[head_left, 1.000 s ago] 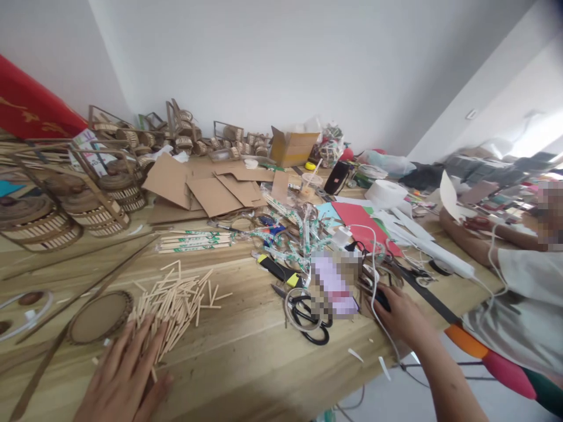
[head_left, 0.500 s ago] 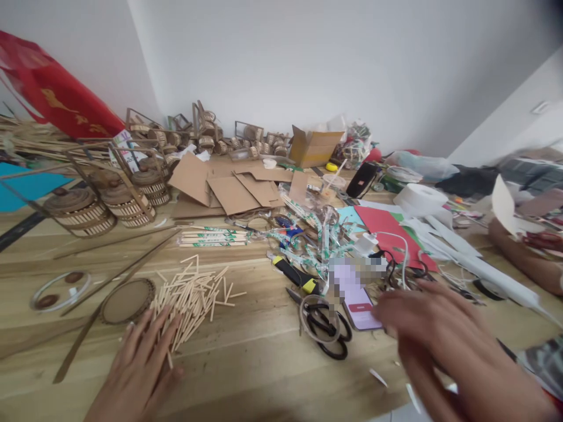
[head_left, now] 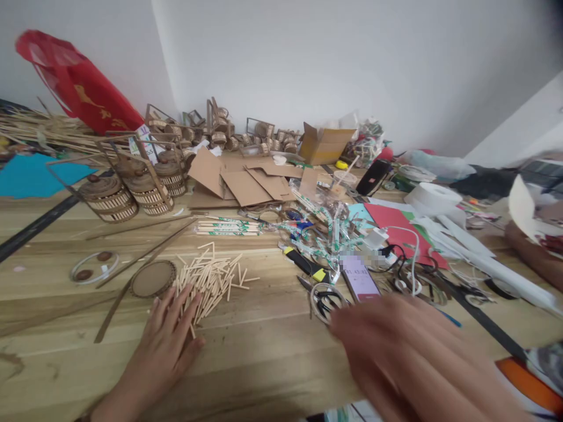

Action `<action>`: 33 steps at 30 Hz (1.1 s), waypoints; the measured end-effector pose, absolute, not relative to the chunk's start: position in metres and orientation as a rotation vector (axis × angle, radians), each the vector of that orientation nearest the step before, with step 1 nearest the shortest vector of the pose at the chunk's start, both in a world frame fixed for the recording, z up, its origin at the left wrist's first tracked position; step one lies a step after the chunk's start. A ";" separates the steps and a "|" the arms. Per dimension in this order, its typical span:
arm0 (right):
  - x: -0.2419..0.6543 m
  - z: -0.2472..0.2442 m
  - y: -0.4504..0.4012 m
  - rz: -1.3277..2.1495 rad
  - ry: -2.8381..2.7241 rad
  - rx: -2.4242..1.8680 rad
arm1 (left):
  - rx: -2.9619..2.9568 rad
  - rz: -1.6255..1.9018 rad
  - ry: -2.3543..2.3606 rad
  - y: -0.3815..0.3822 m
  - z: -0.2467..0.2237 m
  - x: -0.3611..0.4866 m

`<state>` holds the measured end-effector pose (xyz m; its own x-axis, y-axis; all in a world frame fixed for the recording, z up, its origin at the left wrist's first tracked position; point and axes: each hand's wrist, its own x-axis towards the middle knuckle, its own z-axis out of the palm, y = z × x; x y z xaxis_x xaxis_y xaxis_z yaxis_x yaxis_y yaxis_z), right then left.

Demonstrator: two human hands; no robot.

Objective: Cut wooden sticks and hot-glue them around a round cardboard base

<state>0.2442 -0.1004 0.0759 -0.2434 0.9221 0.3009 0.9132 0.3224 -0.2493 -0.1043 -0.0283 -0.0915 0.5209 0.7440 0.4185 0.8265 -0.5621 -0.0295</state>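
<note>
My left hand (head_left: 165, 343) lies with its fingers spread at the lower edge of a pile of short wooden sticks (head_left: 211, 281), its fingertips touching the nearest ones. Just left of the pile is a round brown disc with a toothed rim (head_left: 153, 279). My right hand (head_left: 409, 351) hangs blurred over the table at the lower right, partly covering the black scissors (head_left: 326, 300) and the lower end of a phone (head_left: 361, 280). Its fingertips are smeared, so whether they hold anything cannot be made out. A clear ring lies over the scissors.
Small lidded baskets with handles (head_left: 108, 198) stand at the left. Cardboard pieces (head_left: 253, 184), wrapped chopsticks (head_left: 229, 226) and a yellow-black cutter (head_left: 308, 265) lie mid-table. Red paper (head_left: 396, 231) and a paper roll (head_left: 433, 199) are on the right, near another person's arm (head_left: 534, 252).
The view has shifted, so the table's things appear farther right. My right hand has moved left, from beside the phone to over the scissors' handles. My left hand stays at the stick pile.
</note>
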 end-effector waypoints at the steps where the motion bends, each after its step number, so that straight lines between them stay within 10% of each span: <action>1: 0.248 0.069 -0.091 -0.012 -2.233 -1.679 | -2.545 -0.543 -1.334 -0.028 -0.092 -0.104; 10: 0.284 -0.019 -0.073 -0.033 -2.207 -2.112 | -2.538 -0.624 -1.319 -0.028 -0.092 -0.101; 33: 0.252 0.055 0.022 -0.219 -2.493 -1.915 | -2.457 -0.562 -1.217 -0.026 -0.096 -0.103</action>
<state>0.2519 0.0219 0.0555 -0.2615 0.9621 0.0770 0.9608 0.2519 0.1157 -0.1026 -0.0258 -0.0963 0.5546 0.6736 0.4886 0.8087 -0.5746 -0.1258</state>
